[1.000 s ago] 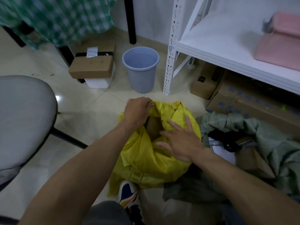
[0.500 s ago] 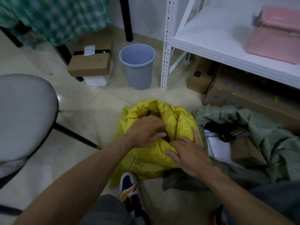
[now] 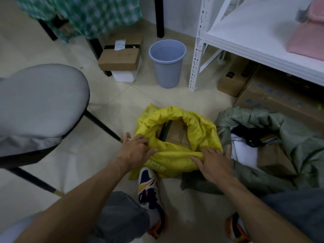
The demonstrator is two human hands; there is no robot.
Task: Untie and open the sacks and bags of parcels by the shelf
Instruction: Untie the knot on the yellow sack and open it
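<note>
A yellow sack stands on the floor in front of me, its mouth open and its rim rolled outward. A brown cardboard parcel shows inside it. My left hand grips the near left part of the rolled rim. My right hand holds the near right part of the same rim, fingers pressed into the fabric. To the right lies a grey-green sack, open, with white, black and brown parcels showing in it.
A white metal shelf stands at the right, with cardboard boxes under it and pink items on it. A blue bin, a stacked box and a grey chair stand nearby. My shoe touches the yellow sack.
The yellow sack's mouth has been pulled wide and its rim rolled down, so the parcel inside now shows. Both hands moved from the top of the sack to its near rim.
</note>
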